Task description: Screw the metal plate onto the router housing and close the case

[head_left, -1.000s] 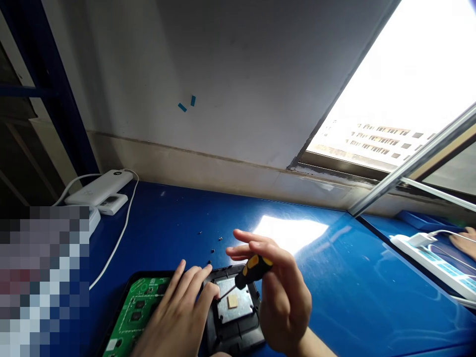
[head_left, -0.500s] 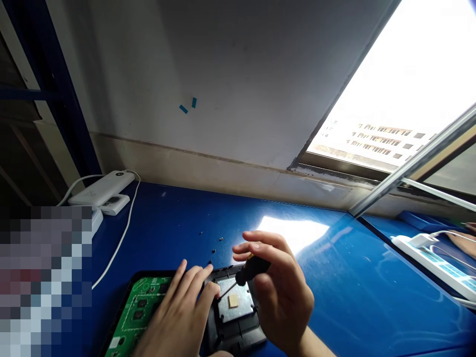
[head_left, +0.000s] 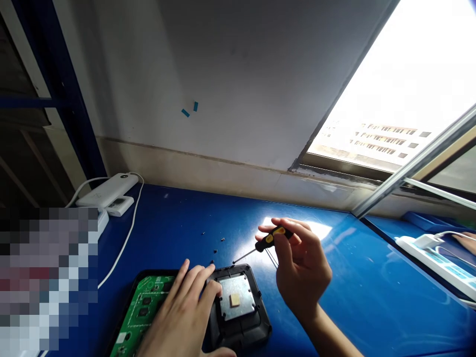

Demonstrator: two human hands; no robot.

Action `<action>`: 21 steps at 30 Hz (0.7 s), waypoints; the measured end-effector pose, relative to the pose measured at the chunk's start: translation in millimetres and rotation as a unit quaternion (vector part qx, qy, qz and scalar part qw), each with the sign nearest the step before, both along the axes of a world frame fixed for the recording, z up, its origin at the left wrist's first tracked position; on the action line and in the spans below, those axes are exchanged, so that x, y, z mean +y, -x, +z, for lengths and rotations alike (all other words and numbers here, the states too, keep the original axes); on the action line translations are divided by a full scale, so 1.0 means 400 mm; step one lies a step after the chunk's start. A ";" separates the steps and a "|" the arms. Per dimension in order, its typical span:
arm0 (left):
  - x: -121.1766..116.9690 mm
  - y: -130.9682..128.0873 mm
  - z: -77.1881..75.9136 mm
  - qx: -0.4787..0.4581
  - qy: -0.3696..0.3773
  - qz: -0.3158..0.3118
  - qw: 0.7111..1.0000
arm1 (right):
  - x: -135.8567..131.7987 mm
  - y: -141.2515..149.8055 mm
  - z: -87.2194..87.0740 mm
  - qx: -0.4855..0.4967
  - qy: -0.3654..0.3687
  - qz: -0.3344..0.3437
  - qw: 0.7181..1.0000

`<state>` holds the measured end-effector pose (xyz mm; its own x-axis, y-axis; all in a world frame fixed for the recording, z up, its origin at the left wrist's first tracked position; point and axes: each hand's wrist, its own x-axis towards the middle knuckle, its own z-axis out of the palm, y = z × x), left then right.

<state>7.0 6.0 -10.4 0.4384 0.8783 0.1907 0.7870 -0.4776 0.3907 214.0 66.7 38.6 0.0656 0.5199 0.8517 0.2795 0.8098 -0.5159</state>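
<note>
My right hand (head_left: 303,263) is closed around a black-and-yellow screwdriver (head_left: 273,239). The shaft slants down to the left, with a small dark screw (head_left: 233,262) at its tip, just beyond the black plastic housing (head_left: 256,329). Inside that housing is a silver metal plate (head_left: 241,287) bearing a small beige square pad (head_left: 234,300). My left hand (head_left: 182,310) lies with fingers spread over the housing's left side and the edge of a green circuit board (head_left: 143,297) in a black frame. Its palm hides part of both.
Several small screws (head_left: 222,239) lie on the blue table (head_left: 178,208) behind the housing. A white power bank-like box (head_left: 109,190) with a cable is at the back left. On the right are a white power strip (head_left: 433,263) and another person's hand (head_left: 466,241).
My right hand has lifted the screwdriver off the metal plate and moved it up and right, its tip now past the housing's back edge. My left hand stays in place.
</note>
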 end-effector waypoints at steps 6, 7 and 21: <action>-0.008 0.003 -0.017 -0.002 0.014 0.022 1.000 | 0.051 -0.038 -0.030 0.030 0.066 -0.011 0.997; -0.010 0.004 -0.031 -0.010 0.003 0.019 1.000 | 0.056 -0.040 -0.035 0.033 0.081 -0.012 0.996; -0.026 -0.008 -0.030 -0.003 0.029 0.079 0.996 | 0.056 -0.053 -0.056 -0.012 0.101 -0.064 0.993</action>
